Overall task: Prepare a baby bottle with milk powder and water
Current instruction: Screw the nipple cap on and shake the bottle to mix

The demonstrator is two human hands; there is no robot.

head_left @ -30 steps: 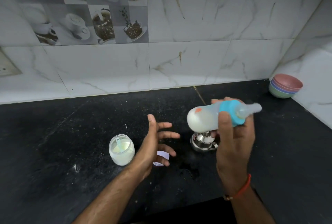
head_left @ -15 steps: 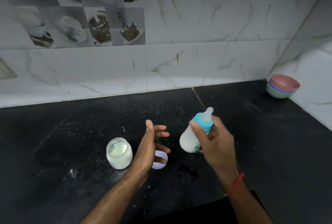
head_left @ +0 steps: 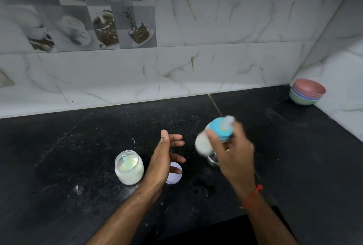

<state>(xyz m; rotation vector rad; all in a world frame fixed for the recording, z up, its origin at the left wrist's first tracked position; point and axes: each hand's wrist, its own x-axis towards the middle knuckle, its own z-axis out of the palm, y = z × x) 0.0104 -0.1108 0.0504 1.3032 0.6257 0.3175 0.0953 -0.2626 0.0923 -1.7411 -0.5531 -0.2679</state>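
My right hand (head_left: 232,152) grips a baby bottle (head_left: 215,133) with white milk inside, a blue collar and a clear teat; the bottle is blurred with motion and tilts teat-up toward the wall. My left hand (head_left: 166,155) hovers open above the counter, fingers relaxed, holding nothing. An open glass jar of milk powder (head_left: 128,167) with a pale blue scoop in it stands left of that hand. The jar's white lid (head_left: 174,174) lies partly hidden under my left fingers.
A steel vessel (head_left: 213,160) shows partly behind my right hand. Stacked coloured bowls (head_left: 306,91) sit in the back right corner. The black counter (head_left: 78,156) carries spilled powder specks and a wet patch (head_left: 204,187). Tiled walls close the back and right.
The bottle has swung from lying sideways with the teat to the right, down to a teat-up tilt, and keeps moving. My left hand has stayed open beside the jar.
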